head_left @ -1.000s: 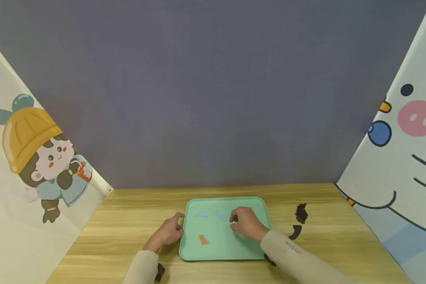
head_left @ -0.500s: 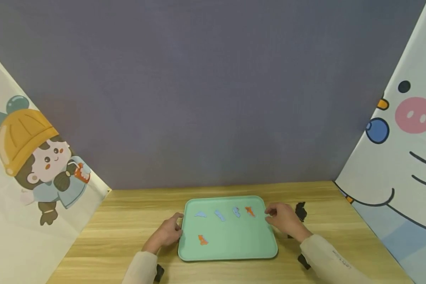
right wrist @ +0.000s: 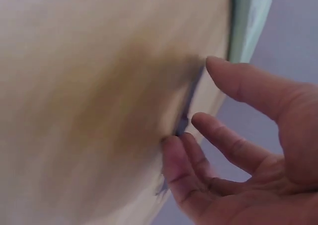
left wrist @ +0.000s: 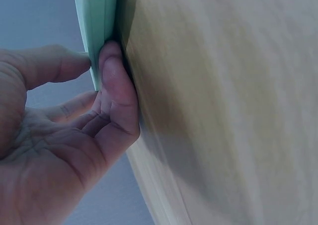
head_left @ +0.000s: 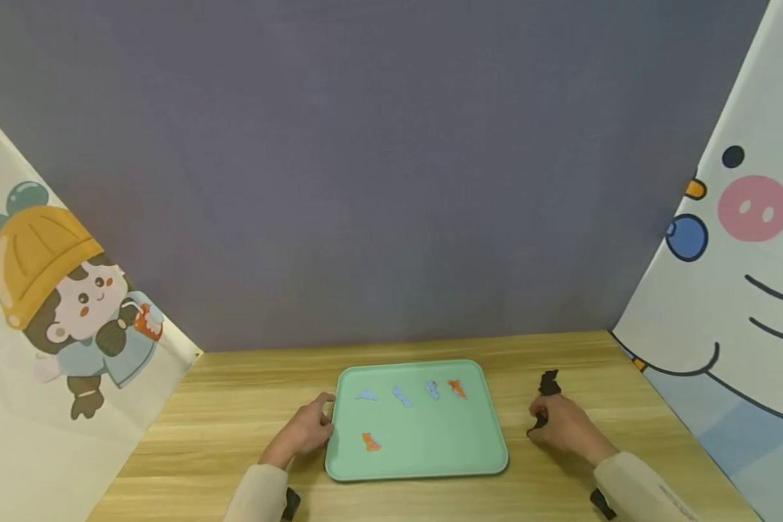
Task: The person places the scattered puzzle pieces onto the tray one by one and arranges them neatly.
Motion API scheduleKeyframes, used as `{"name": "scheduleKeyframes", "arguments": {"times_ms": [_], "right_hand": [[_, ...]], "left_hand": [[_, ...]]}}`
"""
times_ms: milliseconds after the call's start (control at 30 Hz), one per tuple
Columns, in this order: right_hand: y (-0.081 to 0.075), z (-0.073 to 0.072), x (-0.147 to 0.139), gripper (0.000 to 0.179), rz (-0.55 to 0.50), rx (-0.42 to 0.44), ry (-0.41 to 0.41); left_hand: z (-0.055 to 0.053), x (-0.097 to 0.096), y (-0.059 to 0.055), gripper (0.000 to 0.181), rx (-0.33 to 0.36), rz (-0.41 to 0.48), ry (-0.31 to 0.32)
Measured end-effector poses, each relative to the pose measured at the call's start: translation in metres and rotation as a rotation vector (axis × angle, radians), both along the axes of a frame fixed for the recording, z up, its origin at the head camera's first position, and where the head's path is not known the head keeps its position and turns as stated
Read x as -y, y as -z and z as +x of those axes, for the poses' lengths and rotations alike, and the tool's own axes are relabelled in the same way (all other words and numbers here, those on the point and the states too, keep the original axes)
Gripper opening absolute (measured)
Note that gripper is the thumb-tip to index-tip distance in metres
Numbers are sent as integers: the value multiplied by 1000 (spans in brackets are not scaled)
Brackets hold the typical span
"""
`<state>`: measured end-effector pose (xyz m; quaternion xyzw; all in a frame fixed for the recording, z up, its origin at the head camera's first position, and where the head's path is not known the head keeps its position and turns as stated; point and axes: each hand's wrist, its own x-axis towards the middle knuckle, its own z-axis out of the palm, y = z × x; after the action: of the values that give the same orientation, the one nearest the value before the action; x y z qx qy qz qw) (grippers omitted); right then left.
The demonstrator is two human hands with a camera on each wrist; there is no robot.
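Head view: tray point(head_left: 431, 438) holds five pieces point(head_left: 401, 396); left fingers point(head_left: 324, 398) clamp it, right fingers point(head_left: 540, 404) apart around dark piece point(head_left: 541, 419).

Two bare hands reach forward, well apart.
The left hand point(head_left: 305, 429) has its thumb stretched out and its other fingers bent. The right hand point(head_left: 566, 426) spreads its thumb away from partly bent fingers, the tips apart. Both forearms, in pale sleeves point(head_left: 638, 482), slant inward from the person's side; the wrists are uncovered.
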<state>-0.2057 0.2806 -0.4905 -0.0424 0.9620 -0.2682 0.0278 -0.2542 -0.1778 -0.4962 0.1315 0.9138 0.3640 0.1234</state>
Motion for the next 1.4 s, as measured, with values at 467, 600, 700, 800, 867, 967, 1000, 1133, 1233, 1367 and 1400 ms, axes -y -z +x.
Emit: {"name": "scheduleKeyframes", "arguments": {"times_ms": [467,600,700,800,867,967,1000,1133,1233,1367,1400], "right_hand": [[9,1,-4,33,21,-2,20],[10,0,-3,33,25,-8,43],[11,0,-3,44,46,-24,83],[12,-1,-3,52,61,-17,100],[11,-1,-2,49,61,-4,91],[10,-2,1,43,61,7,62],[9,-1,1,42,61,7,52],[7,0,3,43,73,4,42],[7,2,3,49,99,16,69],[7,3,4,51,115,28,87],[7,4,4,51,104,32,87]], "left_hand": [[-1,1,1,54,4,17,-1],[0,1,0,54,2,22,-5],[0,1,0,54,0,22,-6],[0,1,0,54,0,16,-5],[0,1,0,54,-1,12,-10],[0,1,1,54,4,4,-14],[0,1,1,54,4,4,-15],[0,1,1,54,2,8,-7],[0,1,1,54,-2,17,0],[0,1,0,54,5,27,0],[0,1,-1,54,7,30,-2]]}}
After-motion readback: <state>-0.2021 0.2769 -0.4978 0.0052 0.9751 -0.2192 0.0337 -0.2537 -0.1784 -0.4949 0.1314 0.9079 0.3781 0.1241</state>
